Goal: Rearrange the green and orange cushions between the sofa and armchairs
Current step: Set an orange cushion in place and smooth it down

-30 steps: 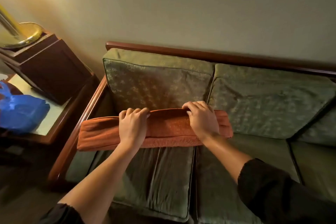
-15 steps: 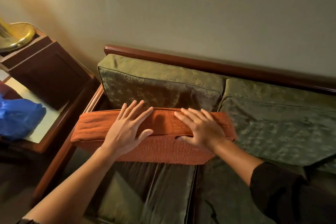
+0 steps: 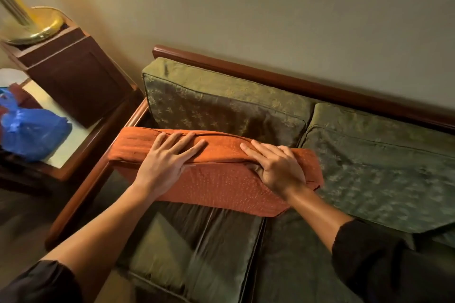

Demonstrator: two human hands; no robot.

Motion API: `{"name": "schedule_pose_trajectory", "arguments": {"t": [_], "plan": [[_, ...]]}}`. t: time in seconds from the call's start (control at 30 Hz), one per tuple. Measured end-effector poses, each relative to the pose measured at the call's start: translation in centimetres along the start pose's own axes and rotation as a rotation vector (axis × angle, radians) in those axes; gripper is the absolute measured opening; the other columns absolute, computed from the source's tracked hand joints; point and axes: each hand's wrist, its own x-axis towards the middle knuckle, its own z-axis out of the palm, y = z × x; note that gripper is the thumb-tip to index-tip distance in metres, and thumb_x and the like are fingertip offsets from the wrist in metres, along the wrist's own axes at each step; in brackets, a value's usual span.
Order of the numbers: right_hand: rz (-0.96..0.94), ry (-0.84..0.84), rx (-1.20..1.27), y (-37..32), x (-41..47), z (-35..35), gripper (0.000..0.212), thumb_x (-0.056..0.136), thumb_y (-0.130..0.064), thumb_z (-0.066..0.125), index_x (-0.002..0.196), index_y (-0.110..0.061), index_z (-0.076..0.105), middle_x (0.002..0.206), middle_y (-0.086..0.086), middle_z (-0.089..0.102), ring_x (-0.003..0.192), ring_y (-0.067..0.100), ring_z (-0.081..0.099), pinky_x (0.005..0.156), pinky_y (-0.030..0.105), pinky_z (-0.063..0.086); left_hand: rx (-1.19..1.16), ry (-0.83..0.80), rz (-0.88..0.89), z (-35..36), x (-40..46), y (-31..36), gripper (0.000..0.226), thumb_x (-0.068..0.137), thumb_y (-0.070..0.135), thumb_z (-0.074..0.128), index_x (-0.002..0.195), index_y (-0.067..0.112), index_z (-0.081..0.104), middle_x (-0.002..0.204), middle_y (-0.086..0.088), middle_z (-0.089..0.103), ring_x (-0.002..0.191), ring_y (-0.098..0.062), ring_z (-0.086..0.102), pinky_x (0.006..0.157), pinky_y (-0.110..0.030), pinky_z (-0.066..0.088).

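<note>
An orange cushion [image 3: 221, 184] stands on the sofa seat, leaning against the left green back cushion [image 3: 221, 106]. My left hand [image 3: 167, 162] lies flat on its top edge with the fingers spread. Over the cushion's top right part rests my right hand [image 3: 275, 167], fingers apart and thumb pressing into the front face. A second green back cushion [image 3: 379, 162] sits to the right. The dark green seat cushions [image 3: 197, 248] lie below, partly hidden by my arms.
The sofa's wooden frame [image 3: 270, 74] runs along the wall, with a wooden armrest [image 3: 83, 202] at the left. Beside it is a side table [image 3: 71, 155] bearing a blue plastic bag [image 3: 32, 130], a dark wooden box [image 3: 73, 76] and a brass lamp base [image 3: 37, 27].
The orange cushion went from held edge-up above the seat to standing against the left back cushion. Both hands loosened from gripping its top to lying flat on it.
</note>
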Motion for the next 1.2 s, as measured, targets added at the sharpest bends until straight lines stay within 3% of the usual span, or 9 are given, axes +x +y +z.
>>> {"name": "schedule_pose_trajectory", "arguments": {"t": [0.3, 0.57, 0.63, 0.7, 0.8, 0.87, 0.97, 1.07, 1.2], "plan": [[-0.143, 0.077, 0.044, -4.7, -3.2, -3.7, 0.049, 0.081, -0.021, 0.067, 0.129, -0.030, 0.063, 0.121, -0.008, 0.070, 0.101, 0.015, 0.068, 0.077, 0.037, 0.043, -0.117, 0.030, -0.038, -4.5, -7.8, 1.9, 0.055, 0.093, 0.030, 0.040, 0.146, 0.039, 0.037, 0.146, 0.002, 0.049, 0.132, -0.023, 0.047, 0.109, -0.046, 0.036], [-0.383, 0.106, -0.060, -12.4, -5.5, -7.9, 0.039, 0.089, -0.019, 0.059, 0.127, -0.030, 0.063, 0.075, -0.001, 0.074, 0.062, 0.022, 0.068, 0.062, 0.035, 0.046, -0.291, 0.147, -0.166, -8.8, -20.1, 3.3, 0.046, 0.096, 0.031, 0.045, 0.141, 0.036, 0.046, 0.136, 0.006, 0.058, 0.125, -0.027, 0.056, 0.097, -0.043, 0.051], [-0.447, 0.118, -0.037, -15.8, -7.1, -8.8, 0.035, 0.095, -0.029, 0.049, 0.125, -0.028, 0.065, 0.063, 0.000, 0.069, 0.053, 0.022, 0.064, 0.059, 0.036, 0.048, -0.277, 0.150, -0.198, -9.5, -24.6, 3.6, 0.042, 0.100, 0.040, 0.038, 0.142, 0.040, 0.042, 0.134, 0.007, 0.060, 0.122, -0.026, 0.058, 0.086, -0.043, 0.056], [-0.499, 0.061, 0.000, -19.8, -9.4, -9.4, 0.038, 0.095, -0.036, 0.041, 0.124, -0.029, 0.066, 0.063, 0.000, 0.069, 0.055, 0.022, 0.066, 0.060, 0.037, 0.048, -0.205, 0.121, -0.196, -9.7, -29.8, 3.8, 0.046, 0.103, 0.047, 0.015, 0.146, 0.046, 0.029, 0.129, 0.003, 0.064, 0.117, -0.024, 0.061, 0.073, -0.042, 0.059], [-0.556, -0.057, 0.046, -25.8, -12.8, -9.6, 0.041, 0.092, -0.039, 0.039, 0.124, -0.033, 0.064, 0.070, 0.000, 0.072, 0.065, 0.020, 0.069, 0.066, 0.038, 0.047, -0.121, 0.062, -0.209, -9.5, -38.8, 4.5, 0.054, 0.102, 0.030, 0.016, 0.148, 0.054, 0.000, 0.120, -0.008, 0.069, 0.106, -0.026, 0.067, 0.063, -0.041, 0.058], [-0.614, -0.099, 0.069, -30.0, -14.9, -9.7, 0.041, 0.092, -0.041, 0.039, 0.124, -0.033, 0.064, 0.073, 0.002, 0.073, 0.069, 0.022, 0.070, 0.069, 0.038, 0.046, -0.156, 0.098, -0.297, -10.1, -45.0, 6.2, 0.052, 0.102, 0.037, 0.025, 0.148, 0.053, 0.008, 0.119, -0.012, 0.068, 0.106, -0.026, 0.066, 0.058, -0.040, 0.056], [-0.719, -0.142, 0.093, -36.3, -17.5, -9.2, 0.040, 0.094, -0.044, 0.038, 0.123, -0.033, 0.063, 0.077, 0.005, 0.074, 0.072, 0.025, 0.070, 0.070, 0.038, 0.046, -0.176, 0.174, -0.428, -12.3, -53.0, 8.9, 0.048, 0.102, 0.053, 0.018, 0.144, 0.039, 0.035, 0.110, -0.015, 0.071, 0.095, -0.029, 0.070, 0.051, -0.036, 0.054], [-0.809, -0.124, 0.142, -42.3, -19.9, -8.4, 0.038, 0.097, -0.047, 0.038, 0.120, -0.031, 0.065, 0.074, 0.004, 0.074, 0.067, 0.026, 0.070, 0.068, 0.037, 0.046, -0.157, 0.180, -0.580, -13.8, -60.2, 10.8, 0.050, 0.099, 0.058, 0.020, 0.140, 0.037, 0.039, 0.105, -0.017, 0.072, 0.087, -0.033, 0.071, 0.052, -0.037, 0.054], [-0.924, -0.115, 0.183, -49.8, -22.1, -6.9, 0.039, 0.097, -0.048, 0.042, 0.123, -0.030, 0.065, 0.067, 0.007, 0.072, 0.058, 0.029, 0.067, 0.066, 0.036, 0.047, -0.182, 0.175, -0.770, -15.7, -68.3, 12.3, 0.053, 0.097, 0.059, 0.025, 0.140, 0.037, 0.045, 0.109, -0.018, 0.070, 0.099, -0.031, 0.068, 0.064, -0.040, 0.059]]}}
